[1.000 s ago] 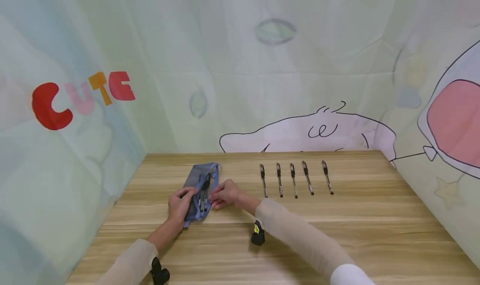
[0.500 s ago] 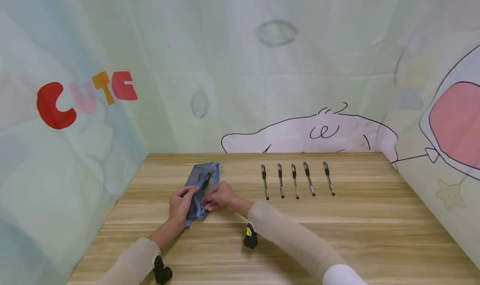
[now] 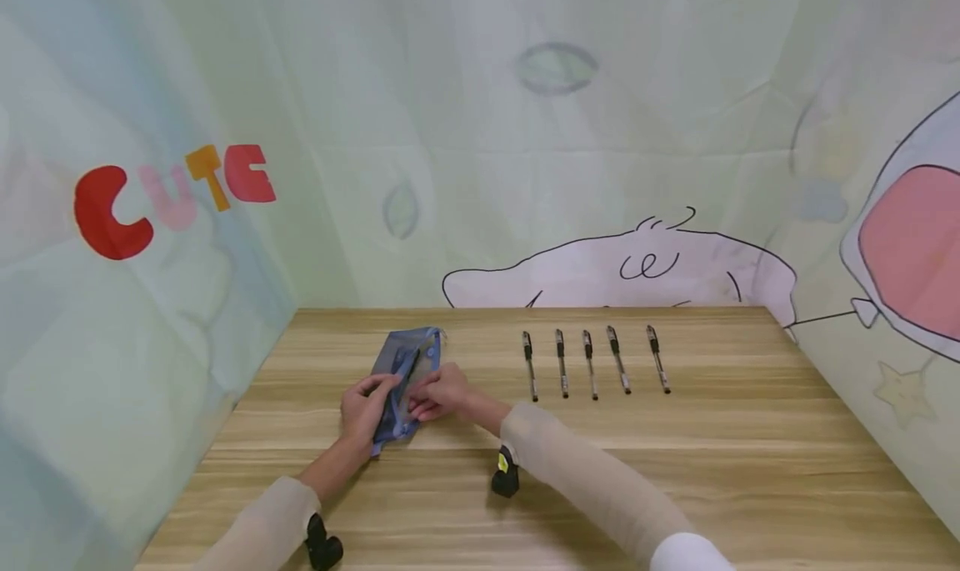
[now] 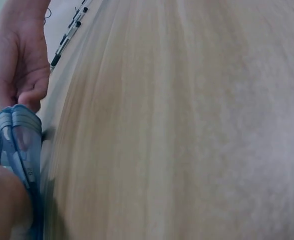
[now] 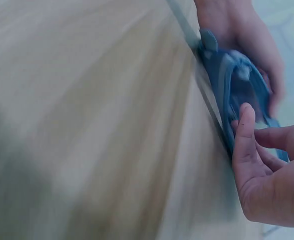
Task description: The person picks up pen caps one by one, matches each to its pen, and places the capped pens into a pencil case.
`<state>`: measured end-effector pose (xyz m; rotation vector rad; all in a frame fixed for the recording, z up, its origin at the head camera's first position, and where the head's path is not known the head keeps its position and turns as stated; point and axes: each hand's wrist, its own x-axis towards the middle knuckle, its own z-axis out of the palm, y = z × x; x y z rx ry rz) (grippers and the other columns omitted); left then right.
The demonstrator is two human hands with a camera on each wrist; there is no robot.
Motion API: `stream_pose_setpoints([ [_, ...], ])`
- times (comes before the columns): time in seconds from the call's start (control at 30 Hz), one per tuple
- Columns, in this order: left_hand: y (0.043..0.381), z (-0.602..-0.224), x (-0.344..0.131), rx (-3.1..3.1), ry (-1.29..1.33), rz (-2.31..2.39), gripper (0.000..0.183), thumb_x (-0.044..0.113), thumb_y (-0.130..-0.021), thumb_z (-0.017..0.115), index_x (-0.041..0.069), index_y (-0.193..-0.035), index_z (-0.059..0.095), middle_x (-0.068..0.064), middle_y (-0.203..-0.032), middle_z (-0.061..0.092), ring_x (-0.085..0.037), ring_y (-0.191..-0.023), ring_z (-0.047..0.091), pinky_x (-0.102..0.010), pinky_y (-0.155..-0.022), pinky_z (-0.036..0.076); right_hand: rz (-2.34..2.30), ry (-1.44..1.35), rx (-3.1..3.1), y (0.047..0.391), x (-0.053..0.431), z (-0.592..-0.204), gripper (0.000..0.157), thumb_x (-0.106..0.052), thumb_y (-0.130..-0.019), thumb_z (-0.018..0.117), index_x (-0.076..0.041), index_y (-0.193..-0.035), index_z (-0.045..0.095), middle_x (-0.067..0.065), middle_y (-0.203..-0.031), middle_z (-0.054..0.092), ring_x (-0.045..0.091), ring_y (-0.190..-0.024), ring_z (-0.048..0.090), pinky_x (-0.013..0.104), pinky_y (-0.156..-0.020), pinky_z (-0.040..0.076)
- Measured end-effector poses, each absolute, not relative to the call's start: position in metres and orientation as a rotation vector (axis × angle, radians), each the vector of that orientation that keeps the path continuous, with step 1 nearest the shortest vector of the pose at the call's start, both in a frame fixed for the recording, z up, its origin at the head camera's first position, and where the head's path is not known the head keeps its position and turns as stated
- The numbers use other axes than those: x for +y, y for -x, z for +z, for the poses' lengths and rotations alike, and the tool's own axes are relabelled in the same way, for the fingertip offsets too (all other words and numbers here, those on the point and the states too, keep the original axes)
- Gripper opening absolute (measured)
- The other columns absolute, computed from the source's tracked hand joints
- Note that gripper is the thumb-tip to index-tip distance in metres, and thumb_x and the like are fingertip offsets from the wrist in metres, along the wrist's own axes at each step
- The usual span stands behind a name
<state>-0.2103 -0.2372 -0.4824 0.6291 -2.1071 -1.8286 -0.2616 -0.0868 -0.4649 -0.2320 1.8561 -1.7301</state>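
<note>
A blue see-through zip pencil pouch (image 3: 392,353) lies at the left of the table, its mouth spread apart. My left hand (image 3: 362,411) grips the pouch's left side, fingers partly hidden. At the opposite edge, my right hand (image 3: 442,390) pinches the rim, with fingertips at the opening in the right wrist view. Dark pens (image 3: 415,359) show dimly inside the pouch; how many cannot be made out. The left wrist view has the pouch's zip end (image 4: 19,117) just under the right hand's fingers (image 4: 32,95).
Several black-capped clear pens (image 3: 588,363) lie spaced in a row right of the pouch, caps toward the back. The wooden table (image 3: 675,471) meets a printed fabric backdrop (image 3: 360,221) at its back and sides.
My right hand has shifted slightly left, onto the pouch's opening. The pens inside, plainly visible a second ago, are now mostly covered as the mouth has narrowed. The left hand keeps its hold.
</note>
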Motion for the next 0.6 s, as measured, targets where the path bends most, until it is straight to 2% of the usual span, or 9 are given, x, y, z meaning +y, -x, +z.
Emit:
stream_pose_setpoints([
  [0.07, 0.209, -0.482, -0.238, -2.156, -0.632, -1.811, 0.031, 0.023, -0.091, 0.074, 0.002, -0.115, 0.076, -0.005, -0.114, 0.075, -0.018, -0.120, 0.058, -0.026, -0.104, 0.042, -1.720, 0.237, 1.875, 0.266, -0.076, -0.462, 0.019, 0.004, -0.096, 0.061, 0.017, -0.108, 0.069, 0.022, -0.082, 0.076, 0.009, -0.052, 0.065, 0.018, -0.050, 0.056],
  [0.13, 0.209, -0.481, -0.239, -2.217, -0.631, -1.785, 0.037, 0.024, -0.094, 0.070, 0.001, -0.123, 0.072, -0.015, -0.131, 0.069, -0.024, -0.130, 0.055, -0.032, -0.110, 0.041, -1.709, 0.240, 1.905, 0.271, -0.064, -0.457, 0.021, 0.002, -0.098, 0.059, 0.017, -0.109, 0.069, 0.023, -0.085, 0.077, 0.009, -0.053, 0.065, 0.018, -0.051, 0.056],
  [0.2, 0.209, -0.478, -0.239, -2.288, -0.635, -1.731, 0.038, 0.025, -0.095, 0.066, 0.001, -0.124, 0.071, -0.019, -0.137, 0.065, -0.028, -0.130, 0.055, -0.036, -0.110, 0.041, -1.698, 0.233, 1.943, 0.276, -0.050, -0.453, 0.022, 0.000, -0.099, 0.059, 0.015, -0.110, 0.070, 0.022, -0.087, 0.077, 0.009, -0.055, 0.065, 0.018, -0.053, 0.057],
  [0.33, 0.213, -0.473, -0.237, -2.435, -0.666, -1.554, 0.037, 0.029, -0.093, 0.065, 0.003, -0.117, 0.075, -0.019, -0.128, 0.069, -0.029, -0.115, 0.061, -0.034, -0.093, 0.048, -1.694, 0.203, 1.995, 0.285, -0.023, -0.447, 0.023, -0.002, -0.101, 0.056, 0.013, -0.112, 0.070, 0.016, -0.086, 0.078, 0.008, -0.058, 0.066, 0.020, -0.057, 0.059],
  [0.43, 0.216, -0.469, -0.235, -2.528, -0.686, -1.439, 0.036, 0.035, -0.090, 0.068, 0.006, -0.109, 0.078, -0.017, -0.121, 0.072, -0.030, -0.107, 0.064, -0.030, -0.081, 0.046, -1.695, 0.185, 2.027, 0.290, -0.007, -0.445, 0.024, -0.003, -0.102, 0.056, 0.013, -0.114, 0.069, 0.016, -0.088, 0.078, 0.008, -0.060, 0.066, 0.020, -0.059, 0.059],
  [0.6, 0.219, -0.467, -0.232, -2.593, -0.655, -1.302, 0.028, 0.034, -0.085, 0.075, 0.008, -0.093, 0.079, -0.013, -0.104, 0.076, -0.029, -0.093, 0.066, -0.032, -0.073, 0.044, -1.653, 0.183, 2.124, 0.296, 0.013, -0.444, 0.027, -0.005, -0.102, 0.057, 0.013, -0.119, 0.067, 0.021, -0.096, 0.077, 0.009, -0.062, 0.066, 0.019, -0.060, 0.059],
])
